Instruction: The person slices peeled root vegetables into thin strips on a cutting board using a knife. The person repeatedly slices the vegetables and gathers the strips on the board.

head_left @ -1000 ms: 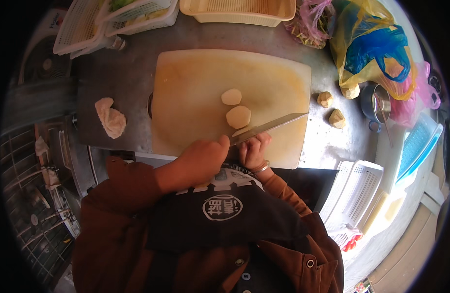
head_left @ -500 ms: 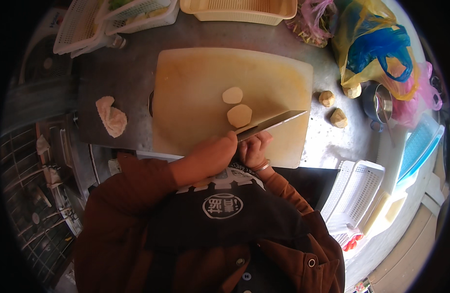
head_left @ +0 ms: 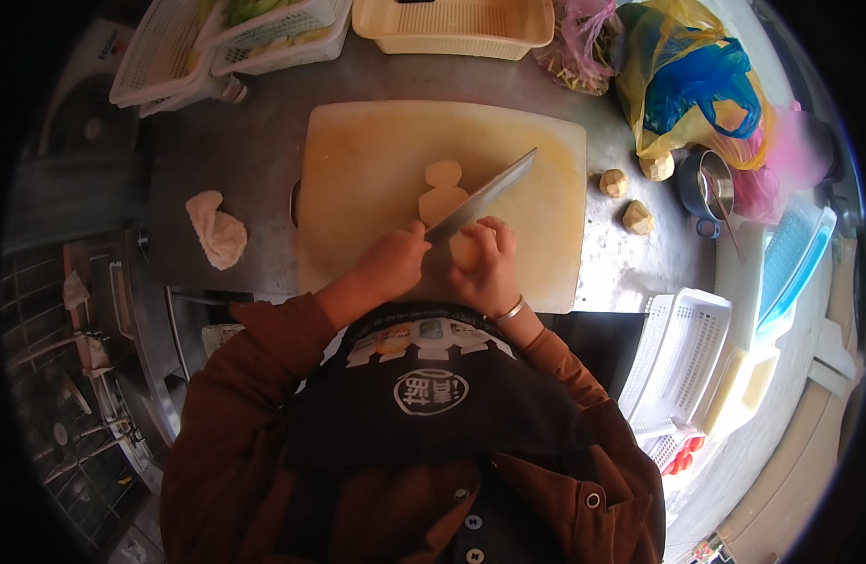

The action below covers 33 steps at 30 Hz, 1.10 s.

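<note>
My left hand point(head_left: 391, 264) is closed round the handle of a wide-bladed kitchen knife point(head_left: 487, 194). Its blade slants up and to the right over the cutting board point(head_left: 536, 254). Close beside the blade, my right hand point(head_left: 492, 267), with a bracelet at the wrist, grips a pale peeled potato point(head_left: 464, 254), partly hidden by the fingers. Beyond the knife, a smaller potato slice point(head_left: 443, 174) lies flat on the board. A larger slice point(head_left: 440, 204) sits just nearer, its lower edge partly covered by the blade.
Peeled potatoes point(head_left: 638, 218) lie right of the board, near a small metal pot point(head_left: 706, 186) and plastic bags point(head_left: 701, 94). A crumpled cloth point(head_left: 217, 230) is at left. A beige basket point(head_left: 452, 38) and white baskets point(head_left: 282, 52) stand behind; another white basket point(head_left: 677, 362) is at right.
The knife has swung to a steeper slant, and its blade now overlaps the larger slice. My right hand has moved slightly away from me, and the potato in it now shows.
</note>
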Tool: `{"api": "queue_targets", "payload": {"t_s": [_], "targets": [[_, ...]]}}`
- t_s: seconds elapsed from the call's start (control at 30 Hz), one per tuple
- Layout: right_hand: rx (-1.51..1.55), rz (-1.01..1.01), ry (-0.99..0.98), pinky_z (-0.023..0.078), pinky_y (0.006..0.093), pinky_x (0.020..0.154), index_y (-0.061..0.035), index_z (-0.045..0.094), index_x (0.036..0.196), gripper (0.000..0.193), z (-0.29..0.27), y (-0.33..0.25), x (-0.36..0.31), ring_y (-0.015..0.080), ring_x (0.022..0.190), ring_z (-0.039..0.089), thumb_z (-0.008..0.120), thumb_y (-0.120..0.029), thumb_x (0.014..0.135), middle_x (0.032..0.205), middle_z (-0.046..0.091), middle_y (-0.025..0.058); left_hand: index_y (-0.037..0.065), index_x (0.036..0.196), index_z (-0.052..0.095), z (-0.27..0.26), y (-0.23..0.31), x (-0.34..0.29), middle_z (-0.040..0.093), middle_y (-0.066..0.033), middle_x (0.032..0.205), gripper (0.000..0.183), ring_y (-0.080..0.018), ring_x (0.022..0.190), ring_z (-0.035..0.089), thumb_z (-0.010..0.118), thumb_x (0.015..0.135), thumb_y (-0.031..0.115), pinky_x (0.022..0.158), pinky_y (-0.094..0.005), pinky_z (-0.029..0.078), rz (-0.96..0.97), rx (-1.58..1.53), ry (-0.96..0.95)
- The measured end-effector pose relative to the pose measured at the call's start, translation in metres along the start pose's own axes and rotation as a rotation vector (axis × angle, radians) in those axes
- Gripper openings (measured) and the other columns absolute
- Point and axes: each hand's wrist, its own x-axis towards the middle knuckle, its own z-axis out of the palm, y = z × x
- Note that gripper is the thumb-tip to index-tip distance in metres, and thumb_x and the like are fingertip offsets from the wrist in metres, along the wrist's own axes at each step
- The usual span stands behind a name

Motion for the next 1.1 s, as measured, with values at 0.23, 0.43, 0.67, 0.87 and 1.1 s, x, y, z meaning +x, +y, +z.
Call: {"api": "queue_targets", "payload": {"t_s": [0.23,0.43,0.67,0.87,1.1], "targets": [[-0.086,-0.081,0.131,0.043,0.0439,0.088,-0.0038,0.059,0.104,0.035,-0.008,-0.009,-0.003,0.0378,0.101,0.050,0.064,0.001,0.070,0.110,0.056,0.0149,-0.003,0.090,0.045,-0.015,0.021,-0.016,0.061,-0.0257,0.072,0.014,-0.0453,0.071,0.061,0.052,0.089,0.009,0.065,-0.0521,0.049,0.001,0.046,-0.073],[-0.058,-0.119,0.041,0.047,0.0411,0.085,-0.0045,0.065,0.099,0.028,-0.009,-0.007,-0.009,0.0357,0.097,0.054,0.056,0.003,0.073,0.102,0.059,0.0124,-0.002,0.091,0.042,-0.036,0.051,-0.037,0.061,-0.0243,0.069,0.018,-0.0444,0.067,0.061,0.047,0.096,0.014,0.061,-0.0518,0.048,0.002,0.197,-0.207],[-0.073,-0.153,0.030,0.047,0.0409,0.083,-0.0038,0.064,0.104,0.033,-0.011,-0.011,-0.004,0.0368,0.094,0.053,0.056,0.005,0.073,0.103,0.059,0.0139,-0.002,0.091,0.042,-0.053,0.066,-0.042,0.061,-0.0235,0.068,0.018,-0.0429,0.066,0.061,0.047,0.096,0.014,0.060,-0.0507,0.048,-0.026,0.234,-0.266],[-0.005,-0.030,-0.010,0.047,0.0434,0.084,-0.0024,0.061,0.108,0.032,-0.020,-0.013,0.033,0.0397,0.097,0.054,0.065,-0.001,0.076,0.102,0.059,0.0164,-0.002,0.089,0.044,-0.054,0.044,-0.057,0.059,-0.0245,0.066,0.015,-0.0445,0.065,0.060,0.051,0.094,0.011,0.057,-0.0511,0.046,-0.028,0.171,0.075],[-0.250,0.075,-0.477,0.049,0.0426,0.087,-0.0075,0.064,0.111,0.037,0.018,0.029,0.160,0.0381,0.099,0.059,0.070,-0.012,0.075,0.106,0.063,0.0173,-0.002,0.089,0.045,-0.044,-0.021,-0.058,0.060,-0.0255,0.069,0.015,-0.0461,0.069,0.060,0.053,0.094,0.011,0.060,-0.0526,0.046,-0.266,0.175,0.270]]}}
